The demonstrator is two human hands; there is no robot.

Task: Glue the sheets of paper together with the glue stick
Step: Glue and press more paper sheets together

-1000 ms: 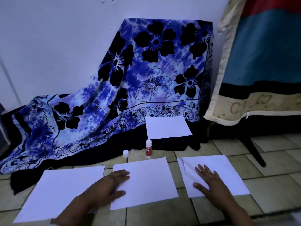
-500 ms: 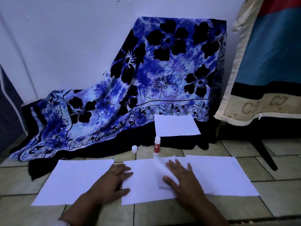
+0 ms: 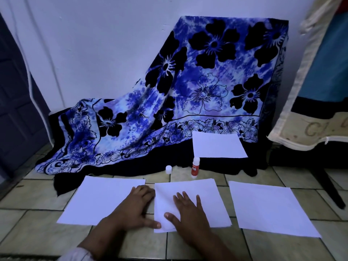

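Observation:
Three white sheets lie side by side on the tiled floor: a left sheet (image 3: 99,200), a middle sheet (image 3: 211,200) and a right sheet (image 3: 269,208). The middle one looks like two sheets stacked, with a second edge showing at its bottom. My right hand (image 3: 188,213) lies flat on the middle sheet, fingers spread. My left hand (image 3: 131,210) rests at that sheet's left edge, thumb on its lower corner. A red glue stick (image 3: 195,167) stands upright and uncapped behind the sheets, its white cap (image 3: 168,169) to its left. A fourth sheet (image 3: 216,145) lies on the cloth behind.
A blue flowered cloth (image 3: 207,81) drapes over something against the white wall and spills onto the floor. A hanging fabric (image 3: 320,91) and a dark slanted leg (image 3: 327,185) are at the right. A dark door (image 3: 15,110) is at the left.
My right hand has moved left from the right sheet, bringing a sheet across and laying it on the middle sheet, where it now presses flat. My left hand has shifted to the sheet's left edge.

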